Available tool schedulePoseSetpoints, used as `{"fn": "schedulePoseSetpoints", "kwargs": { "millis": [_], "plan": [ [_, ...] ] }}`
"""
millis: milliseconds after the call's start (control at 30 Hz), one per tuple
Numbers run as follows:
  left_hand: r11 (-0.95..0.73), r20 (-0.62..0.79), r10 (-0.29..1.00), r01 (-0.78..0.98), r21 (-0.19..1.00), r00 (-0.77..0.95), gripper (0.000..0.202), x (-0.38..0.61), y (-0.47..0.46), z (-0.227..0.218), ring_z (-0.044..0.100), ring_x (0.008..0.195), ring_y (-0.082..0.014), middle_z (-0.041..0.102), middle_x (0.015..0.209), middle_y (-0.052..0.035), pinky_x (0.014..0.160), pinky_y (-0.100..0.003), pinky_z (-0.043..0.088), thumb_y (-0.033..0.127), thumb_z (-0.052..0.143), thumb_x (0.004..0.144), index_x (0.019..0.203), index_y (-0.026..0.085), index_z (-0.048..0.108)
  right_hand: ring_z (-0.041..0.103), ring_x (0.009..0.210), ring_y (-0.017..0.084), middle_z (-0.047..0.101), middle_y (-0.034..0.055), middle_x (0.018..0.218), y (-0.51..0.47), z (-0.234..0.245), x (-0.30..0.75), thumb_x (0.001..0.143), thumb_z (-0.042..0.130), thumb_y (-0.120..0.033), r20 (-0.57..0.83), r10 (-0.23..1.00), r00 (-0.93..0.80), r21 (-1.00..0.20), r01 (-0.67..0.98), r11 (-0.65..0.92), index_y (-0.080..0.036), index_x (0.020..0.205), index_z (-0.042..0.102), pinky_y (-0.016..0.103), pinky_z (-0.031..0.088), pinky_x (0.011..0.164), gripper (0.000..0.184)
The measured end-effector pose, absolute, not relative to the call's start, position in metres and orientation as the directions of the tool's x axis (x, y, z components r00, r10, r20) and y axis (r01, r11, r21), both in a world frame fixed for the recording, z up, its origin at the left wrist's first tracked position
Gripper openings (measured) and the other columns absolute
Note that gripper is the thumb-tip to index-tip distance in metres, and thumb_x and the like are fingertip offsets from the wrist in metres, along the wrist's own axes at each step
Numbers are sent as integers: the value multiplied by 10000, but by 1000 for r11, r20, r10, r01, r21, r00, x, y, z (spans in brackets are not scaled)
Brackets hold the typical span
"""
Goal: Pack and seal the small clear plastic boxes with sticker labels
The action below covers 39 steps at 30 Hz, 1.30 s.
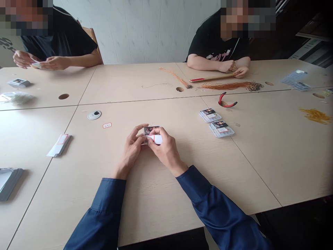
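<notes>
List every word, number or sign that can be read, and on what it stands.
No text reads surely.
Held black label: partly covered, too small.
Box labels: too small.
Red-bordered sticker: blurred.
Red-framed label on white stack: too small.
Pink shirt print: blurred.
Dark wall marks: blurred.

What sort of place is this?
Probably a small handwork shop, though the room is only partly in view: two people across a large worktable, stacked plastic boxes, and a bundle of orange cords.
</notes>
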State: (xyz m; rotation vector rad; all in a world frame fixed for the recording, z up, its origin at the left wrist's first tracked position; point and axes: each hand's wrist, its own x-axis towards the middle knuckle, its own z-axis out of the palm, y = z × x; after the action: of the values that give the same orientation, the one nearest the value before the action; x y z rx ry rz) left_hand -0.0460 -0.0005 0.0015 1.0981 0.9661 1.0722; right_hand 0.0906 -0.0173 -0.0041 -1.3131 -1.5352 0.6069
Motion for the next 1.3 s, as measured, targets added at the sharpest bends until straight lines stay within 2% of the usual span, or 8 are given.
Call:
{"fn": "schedulePoseSetpoints", "kwargs": {
  "millis": [400,767,933,1300],
  "plan": [
    [122,-82,969,-162,979,234,437,-47,0,2,641,817,-157,698,921,-29,806,-305,541,209,581,822,1258,246,590,689,798,189,717,24,936,-18,-4,91,838,637,-284,332,940,74,-859,436,269,-230,936,575,288,534,696,128],
    [113,-74,972,-166,980,225,423,-47,-1,2,645,830,-168,666,833,-3,815,-318,546,212,587,827,1247,260,600,685,790,186,713,19,930,-17,-5,91,843,628,-273,344,936,73,-857,432,281,-233,931,569,286,526,682,113],
    [119,-77,969,-170,978,236,411,-47,-1,3,642,840,-168,674,873,-13,823,-328,548,216,590,833,1242,254,596,689,803,188,716,20,937,-17,-5,91,843,633,-275,335,939,73,-861,429,274,-234,936,572,288,531,692,119],
    [102,-67,974,-154,983,216,436,-46,-1,3,652,826,-175,677,852,-16,786,-304,532,234,603,811,1248,240,597,692,813,191,721,27,946,-18,-2,91,841,625,-280,323,944,72,-861,437,261,-232,936,575,295,538,712,117]
  ]
}}
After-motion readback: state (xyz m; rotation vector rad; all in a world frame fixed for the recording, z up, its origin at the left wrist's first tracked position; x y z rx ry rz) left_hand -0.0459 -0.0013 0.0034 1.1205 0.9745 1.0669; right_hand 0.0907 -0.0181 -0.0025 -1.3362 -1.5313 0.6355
